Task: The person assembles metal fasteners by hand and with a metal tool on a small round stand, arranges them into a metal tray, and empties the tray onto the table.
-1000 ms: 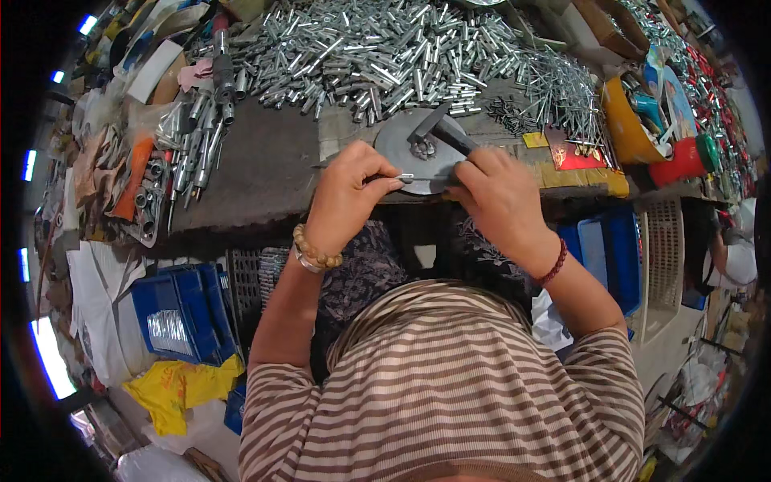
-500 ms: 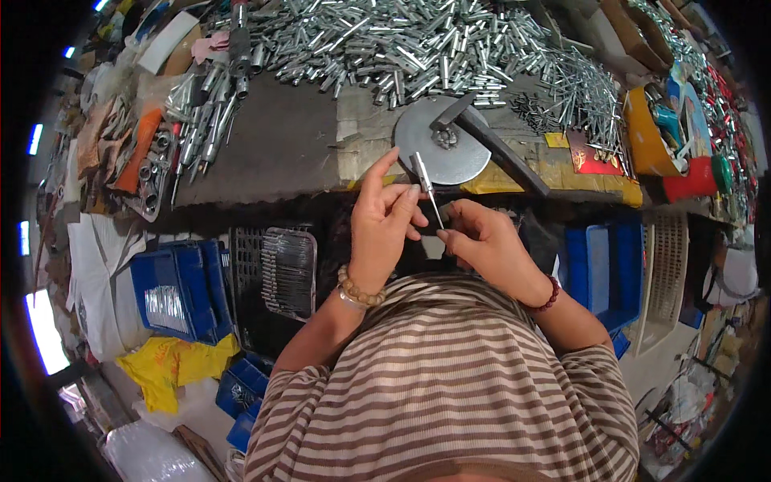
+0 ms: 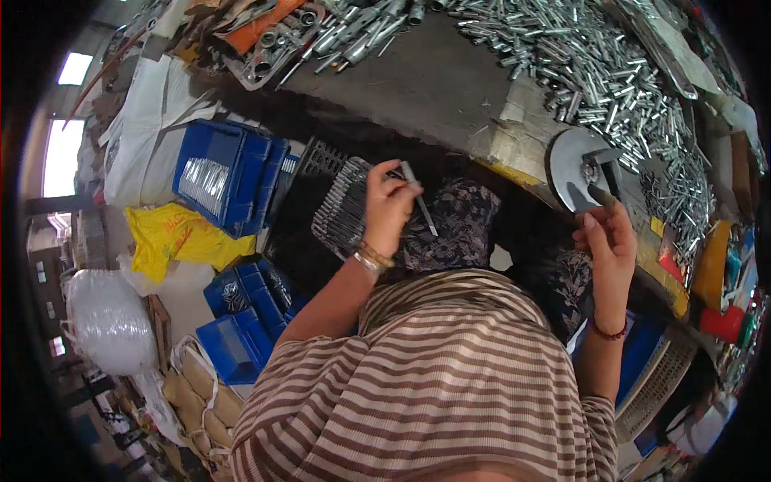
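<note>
My left hand is closed, pinching a slim metal rod with a thicker silver sleeve. The sleeve shows above the fingers, while the thin end slants down to the right. Beside this hand is a dark basket with a row of metal rods. My right hand is at the bench edge, thumb and fingers apart and partly bent, with nothing visible between them. Its fingertips are close to a hammer lying on a round metal disc. The hand hides part of the hammer's handle, and contact is unclear.
Loose metal tubes are heaped on the bench. An orange-handled tool and sockets are at the far left. Blue bins, a yellow bag and a wrapped clear bundle stand left. A red container sits right.
The view has turned left. My hands have separated: the left moved away from the bench with the rod, toward the basket; the right let go of the rod and moved to the hammer.
</note>
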The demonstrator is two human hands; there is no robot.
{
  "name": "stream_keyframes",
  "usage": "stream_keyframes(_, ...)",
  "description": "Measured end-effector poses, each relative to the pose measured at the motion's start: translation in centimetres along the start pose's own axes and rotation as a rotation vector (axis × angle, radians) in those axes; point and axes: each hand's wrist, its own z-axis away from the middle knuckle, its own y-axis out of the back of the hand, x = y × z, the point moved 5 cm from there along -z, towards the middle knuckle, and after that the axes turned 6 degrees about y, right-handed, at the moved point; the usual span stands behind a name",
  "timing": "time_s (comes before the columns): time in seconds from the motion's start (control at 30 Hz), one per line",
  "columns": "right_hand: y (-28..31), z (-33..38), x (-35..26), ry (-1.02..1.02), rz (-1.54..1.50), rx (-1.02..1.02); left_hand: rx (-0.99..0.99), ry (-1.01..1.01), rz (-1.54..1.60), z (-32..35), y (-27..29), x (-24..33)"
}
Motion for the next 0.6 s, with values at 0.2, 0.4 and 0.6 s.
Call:
stream_keyframes(0.2, 0.4, -0.4, 0.4, 0.002, 0.022, 0.022, 0.324, 0.206, -0.149, -8.8, 13.3, -9.1)
stream_keyframes(0.4, 0.4, -0.3, 1.2, 0.011, 0.028, 0.027, 0.234, 0.321, -0.259, -19.3, 20.1, -15.7)
stream_keyframes(0.6, 0.1, -0.3, -0.2, 0.062, -0.105, -0.024, 0.373, 0.205, -0.573, -24.2, 33.3, -19.0)
